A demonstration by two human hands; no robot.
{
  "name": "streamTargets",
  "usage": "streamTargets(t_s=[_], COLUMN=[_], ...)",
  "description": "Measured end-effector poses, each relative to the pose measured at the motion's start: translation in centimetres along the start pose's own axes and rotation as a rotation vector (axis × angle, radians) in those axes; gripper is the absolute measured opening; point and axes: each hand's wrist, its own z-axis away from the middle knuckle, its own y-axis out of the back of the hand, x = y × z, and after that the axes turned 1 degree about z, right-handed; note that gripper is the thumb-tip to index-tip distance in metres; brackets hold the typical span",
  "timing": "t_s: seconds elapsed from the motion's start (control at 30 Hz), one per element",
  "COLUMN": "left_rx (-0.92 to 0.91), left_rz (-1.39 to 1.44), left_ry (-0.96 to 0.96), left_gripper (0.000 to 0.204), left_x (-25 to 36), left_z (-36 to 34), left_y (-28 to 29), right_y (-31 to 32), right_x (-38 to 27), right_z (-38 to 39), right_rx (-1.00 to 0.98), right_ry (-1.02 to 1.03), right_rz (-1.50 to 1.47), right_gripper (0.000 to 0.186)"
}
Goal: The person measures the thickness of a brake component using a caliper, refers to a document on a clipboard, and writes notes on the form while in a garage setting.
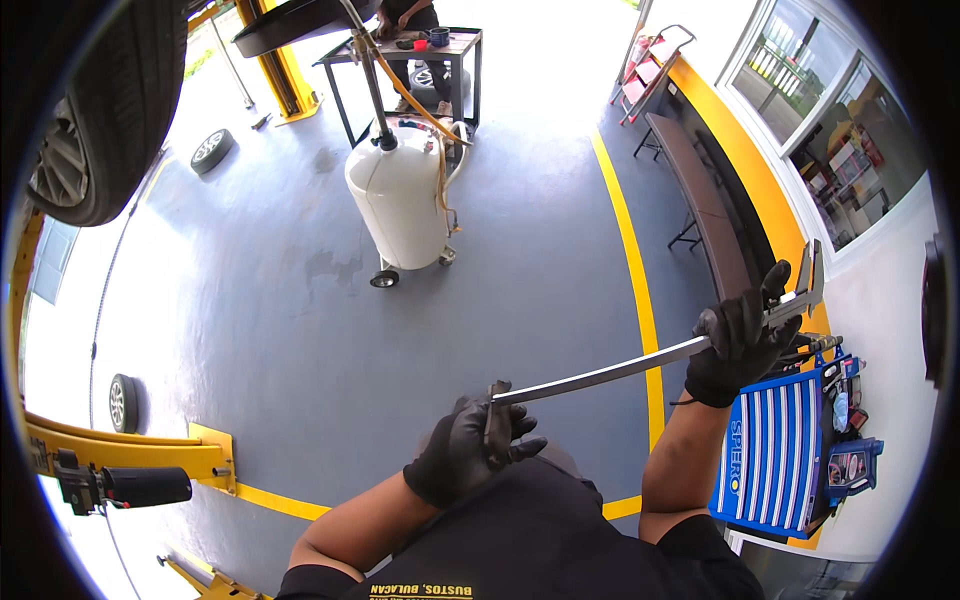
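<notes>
I hold a long metal caliper (pixel 605 374) slantwise in front of my body, with its jaws at the upper right end. My right hand (pixel 738 345), in a black glove, is closed round the bar just below the jaws, its index finger raised. At the lower left end, my left hand (pixel 468 450), also gloved in black, grips the dark crosspiece. Some of the left fingers stick out past it. Between the two hands the bare bar is in plain sight.
A white wheeled tank (pixel 398 200) stands ahead, before a metal work table (pixel 462 45) with another person behind it. On the right are a brown bench (pixel 700 200) and a blue tool cabinet (pixel 770 455). A yellow lift arm (pixel 130 445) juts in at left, below a raised car wheel (pixel 75 160).
</notes>
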Motion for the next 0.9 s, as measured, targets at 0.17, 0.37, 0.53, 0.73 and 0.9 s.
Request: streamTargets(t_s=[0.17,0.37,0.53,0.73,0.9], left_rx=[-0.062,-0.148,-0.066,-0.072,-0.091], left_rz=[-0.058,-0.127,0.073,0.101,0.162], left_ry=[0.005,-0.072,-0.048,-0.143,-0.154], left_gripper=[0.036,0.036,0.038,0.041,0.054], left_x=[4.3,5.9,5.6,5.2,4.9], left_z=[-3.4,-6.8,-10.6,-14.5,-18.2], left_y=[-2.4,-6.3,-7.3,-8.2,-5.2], right_y=[3.1,7.1,9.2,11.8,10.4], right_x=[1.0,0.0,-0.8,-3.9,-3.8], right_z=[-3.9,-8.5,-11.7,-14.6,-17.5], right_rx=[0.038,-0.010,-0.043,-0.150,-0.289], right_ry=[0.037,0.005,-0.018,-0.039,-0.332], right_rz=[-0.006,0.005,0.003,0.094,0.091], right_gripper=[0.065,0.064,0.064,0.077,0.078])
